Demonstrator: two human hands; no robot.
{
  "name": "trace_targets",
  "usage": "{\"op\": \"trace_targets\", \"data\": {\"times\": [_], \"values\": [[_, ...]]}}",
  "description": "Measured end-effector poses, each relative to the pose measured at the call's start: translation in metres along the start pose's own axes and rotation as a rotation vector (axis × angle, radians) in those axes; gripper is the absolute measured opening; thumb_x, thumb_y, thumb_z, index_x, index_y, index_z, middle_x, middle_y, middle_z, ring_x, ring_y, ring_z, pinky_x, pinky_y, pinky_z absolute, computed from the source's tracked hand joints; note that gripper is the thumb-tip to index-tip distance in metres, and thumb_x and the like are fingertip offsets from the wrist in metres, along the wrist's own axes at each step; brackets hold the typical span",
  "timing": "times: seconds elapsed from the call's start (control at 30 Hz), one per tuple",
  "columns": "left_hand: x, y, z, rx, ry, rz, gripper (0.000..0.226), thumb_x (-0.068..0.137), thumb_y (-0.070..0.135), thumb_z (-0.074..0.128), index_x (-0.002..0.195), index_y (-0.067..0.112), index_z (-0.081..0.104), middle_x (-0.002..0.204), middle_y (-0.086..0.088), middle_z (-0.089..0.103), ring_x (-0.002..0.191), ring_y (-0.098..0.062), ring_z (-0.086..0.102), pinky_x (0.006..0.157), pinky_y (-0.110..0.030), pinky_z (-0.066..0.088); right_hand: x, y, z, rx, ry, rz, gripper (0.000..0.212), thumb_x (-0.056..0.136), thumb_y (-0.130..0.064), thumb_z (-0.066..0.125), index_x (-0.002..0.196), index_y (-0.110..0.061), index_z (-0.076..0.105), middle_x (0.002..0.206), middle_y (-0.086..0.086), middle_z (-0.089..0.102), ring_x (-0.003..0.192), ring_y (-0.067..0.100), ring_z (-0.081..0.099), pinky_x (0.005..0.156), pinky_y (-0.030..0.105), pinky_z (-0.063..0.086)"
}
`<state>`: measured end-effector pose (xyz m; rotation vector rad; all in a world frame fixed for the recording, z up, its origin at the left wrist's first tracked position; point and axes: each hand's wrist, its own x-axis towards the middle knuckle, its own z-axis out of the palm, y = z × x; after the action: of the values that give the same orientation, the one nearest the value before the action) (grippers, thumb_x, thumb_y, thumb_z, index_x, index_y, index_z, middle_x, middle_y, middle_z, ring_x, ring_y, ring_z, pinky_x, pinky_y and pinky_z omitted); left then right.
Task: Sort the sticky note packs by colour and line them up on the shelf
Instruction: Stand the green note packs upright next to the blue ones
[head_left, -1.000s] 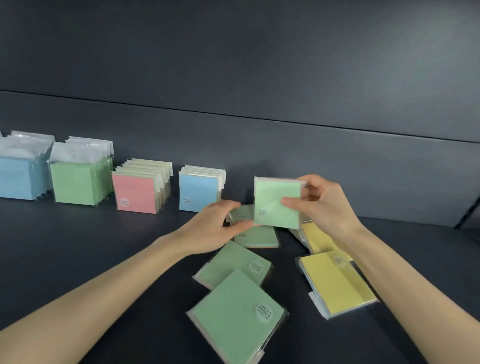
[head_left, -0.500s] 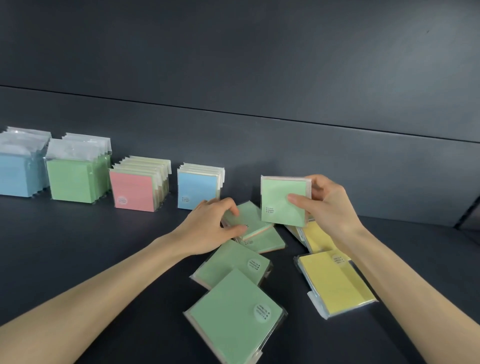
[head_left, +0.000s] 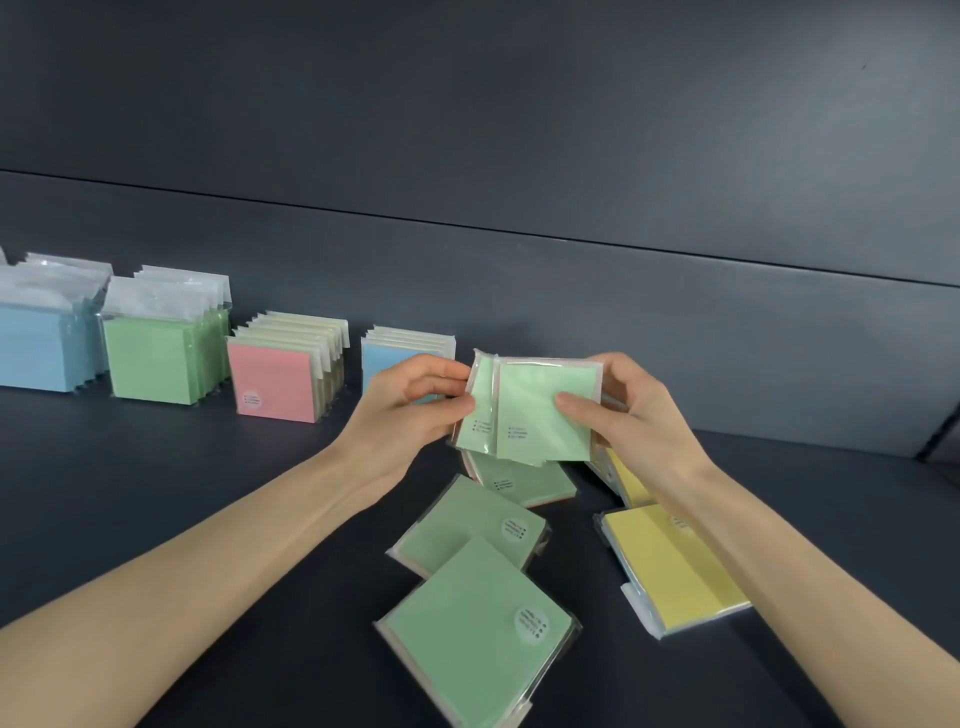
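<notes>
A dark grey back wall (head_left: 519, 156) rises behind a matching shelf (head_left: 156, 493), where the left hand (head_left: 410, 410) pinches a green pack (head_left: 480, 410) by its edge. The right hand (head_left: 639, 421) pinches a second green pack (head_left: 540, 415), thumb on its face. Both packs are held upright and overlapping just above the shelf. Light and stiff, the film-wrapped packs look slippery, so a grip across opposite edges seems safest. Below lie three loose green packs (head_left: 472, 634) and yellow packs (head_left: 675, 566). To the left stand a blue row (head_left: 31, 343), green row (head_left: 156, 358), pink row (head_left: 275, 379) and smaller blue row (head_left: 387, 358).
</notes>
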<state>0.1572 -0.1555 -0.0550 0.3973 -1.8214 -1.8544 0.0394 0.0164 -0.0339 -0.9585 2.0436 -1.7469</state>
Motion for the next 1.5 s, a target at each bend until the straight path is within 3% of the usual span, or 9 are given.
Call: {"op": "trace_targets", "data": {"times": [0.27,0.4,0.53,0.7,0.83,0.93,1.07,1.23,1.5], "values": [[0.000,0.004,0.004,-0.207,-0.160,-0.045,0.037,0.089,-0.002,0.054,0.122,0.014,0.054,0.095,-0.011,0.065,0.090,-0.019,0.066,0.082,-0.030,0.054,-0.002,-0.003,0.015,-0.006,0.092,-0.080,0.031,0.085,-0.012,0.068,0.111,-0.018,0.052,0.086,-0.003,0.071,0.074,0.013,0.066,0.064,0.021,0.055],[0.006,0.008,0.007,0.306,-0.092,0.158,0.036,0.083,0.012,0.069,0.115,0.022,0.055,0.093,-0.002,0.064,0.090,-0.020,0.065,0.086,-0.030,0.054,0.005,-0.001,0.018,-0.066,0.123,-0.110,0.052,0.080,-0.014,0.074,0.122,-0.031,0.047,0.085,-0.004,0.068,0.069,0.006,0.059,0.069,0.013,0.050],[0.021,0.018,0.007,0.638,-0.061,0.348,0.030,0.082,0.012,0.070,0.107,0.020,0.056,0.084,0.002,0.062,0.076,-0.012,0.061,0.064,-0.012,0.047,0.022,-0.003,0.010,-0.182,0.080,-0.032,0.026,0.077,-0.011,0.075,0.100,-0.017,0.063,0.092,-0.004,0.068,0.084,0.008,0.065,0.073,0.024,0.056],[0.054,0.026,0.010,1.088,-0.111,0.396,0.024,0.086,0.022,0.062,0.106,0.019,0.051,0.087,-0.001,0.066,0.085,-0.021,0.061,0.077,-0.038,0.050,0.052,-0.002,0.005,-0.383,0.040,-0.004,0.024,0.081,-0.011,0.072,0.103,-0.015,0.061,0.097,0.000,0.067,0.088,0.016,0.064,0.072,0.024,0.050],[0.075,0.024,0.011,1.469,-0.143,0.472,0.026,0.089,0.029,0.053,0.112,0.016,0.050,0.097,-0.002,0.063,0.097,-0.024,0.053,0.082,-0.034,0.037,0.072,0.009,0.006,-0.472,0.044,0.029,0.029,0.079,-0.013,0.074,0.103,-0.015,0.058,0.101,0.004,0.066,0.097,0.019,0.062,0.085,0.031,0.050],[0.083,0.015,0.011,1.690,-0.110,0.557,0.028,0.089,0.033,0.051,0.110,0.014,0.056,0.106,-0.001,0.056,0.105,-0.022,0.046,0.084,-0.033,0.029,0.077,0.015,0.010,-0.551,0.055,0.039,0.039,0.079,-0.015,0.074,0.111,-0.012,0.053,0.099,0.002,0.060,0.094,0.017,0.057,0.078,0.027,0.046],[0.085,0.008,0.009,1.778,-0.022,0.802,0.025,0.071,0.027,0.071,0.092,0.013,0.066,0.094,0.000,0.058,0.092,-0.022,0.052,0.075,-0.032,0.021,0.078,0.020,0.012,-0.661,0.084,-0.030,0.044,0.078,-0.014,0.073,0.113,-0.013,0.047,0.094,0.004,0.062,0.087,0.022,0.057,0.071,0.027,0.043],[0.088,0.005,0.009,1.742,-0.109,0.695,0.037,0.087,0.032,0.058,0.120,0.016,0.054,0.118,0.001,0.049,0.112,-0.020,0.042,0.089,-0.032,0.024,0.079,0.022,0.012,-0.679,0.047,-0.050,0.037,0.077,-0.007,0.070,0.106,-0.016,0.049,0.091,0.004,0.063,0.081,0.022,0.059,0.064,0.026,0.044],[0.084,0.007,0.013,1.782,-0.090,0.682,0.038,0.087,0.032,0.062,0.118,0.012,0.051,0.116,-0.002,0.048,0.110,-0.022,0.042,0.089,-0.033,0.026,0.078,0.021,0.016,-0.761,0.046,-0.086,0.034,0.081,-0.011,0.068,0.105,-0.018,0.046,0.094,0.011,0.063,0.080,0.029,0.060,0.073,0.040,0.053]]}}
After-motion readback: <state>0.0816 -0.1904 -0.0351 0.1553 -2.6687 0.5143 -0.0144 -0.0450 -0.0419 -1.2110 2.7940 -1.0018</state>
